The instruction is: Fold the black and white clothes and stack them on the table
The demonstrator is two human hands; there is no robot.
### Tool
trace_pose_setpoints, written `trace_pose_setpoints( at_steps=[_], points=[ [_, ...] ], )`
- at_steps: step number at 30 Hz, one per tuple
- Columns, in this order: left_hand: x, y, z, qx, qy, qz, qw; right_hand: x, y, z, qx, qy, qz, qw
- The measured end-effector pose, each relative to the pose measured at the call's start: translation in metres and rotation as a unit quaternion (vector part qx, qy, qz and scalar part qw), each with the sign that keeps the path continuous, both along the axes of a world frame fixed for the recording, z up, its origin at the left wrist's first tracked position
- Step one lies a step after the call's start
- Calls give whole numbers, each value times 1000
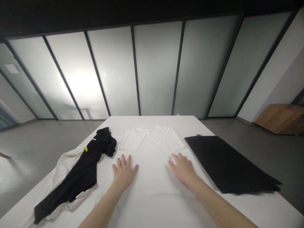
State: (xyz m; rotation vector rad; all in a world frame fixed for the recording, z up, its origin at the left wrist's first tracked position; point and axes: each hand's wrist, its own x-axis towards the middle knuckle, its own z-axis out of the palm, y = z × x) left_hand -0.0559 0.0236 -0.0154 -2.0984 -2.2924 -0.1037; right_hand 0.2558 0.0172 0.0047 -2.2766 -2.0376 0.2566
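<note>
A white T-shirt (152, 180) lies spread flat, its collar and sleeves toward the far end. My left hand (124, 172) rests on the shirt's left side, palm down with the fingers spread. On the opposite side, level with it, my right hand (182, 167) lies flat with its fingers stretched out, near the right sleeve. Neither hand grips anything. The left sleeve (133, 141) shows a straight hem across the shoulder area. The shirt's lower part runs out of the bottom of the view.
A white table (166, 120) carries everything. Along its left side a crumpled black garment with yellow trim (87, 167) lies over white cloth (68, 161). Flat black sheets or folded fabric (230, 164) lie at the right edge. Beyond stand frosted glass panels (156, 69) and a wooden cabinet (280, 118).
</note>
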Motion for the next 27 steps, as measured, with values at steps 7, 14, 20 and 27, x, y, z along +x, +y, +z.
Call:
trace_pose_setpoints(
  at_steps=[7,14,20,27],
  points=[
    [6,34,6,-1,-5,13,1000,-6,38,-9,12,-28,-25,999],
    [-2,80,6,3,-4,1,1000,-12,79,-13,1,-10,-51,999],
    [-2,112,12,14,-24,-12,1000,-16,105,-3,13,8,-51,999],
    [-14,104,13,116,-110,-18,987,-3,104,-9,125,134,-21,983]
  ],
)
